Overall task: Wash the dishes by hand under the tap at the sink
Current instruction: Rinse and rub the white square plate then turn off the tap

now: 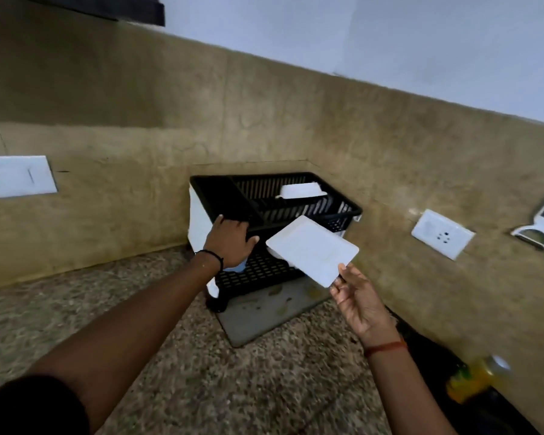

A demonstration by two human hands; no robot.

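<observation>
Nearest the camera, two bare forearms are reaching out over a speckled stone counter (201,372) toward its far corner. The right hand (357,299) is holding a square white plate (313,249) by its near right corner, thumb on top and fingers underneath pinching the rim, with the plate tilting in the air just in front of a black two-tier dish rack (277,215). The left hand (231,243) is resting on the near left edge of the rack's upper tier, fingers curled loosely over the rim; something pale blue is showing under the palm, too hidden to name.

Judging by this, the person is putting a washed plate away to dry. To do it well, the left hand should be steadying the rack while the right is turning the plate on edge and sliding it into a slot, since a corner pinch on a wet plate looks prone to slipping.

A grey drip tray (264,312) is lying under the rack. Farther back, a white dish (300,190) is sitting in the upper tier. The tiled walls are closing in behind and to the right, so open room lies to the near left. No sink or tap is showing.
</observation>
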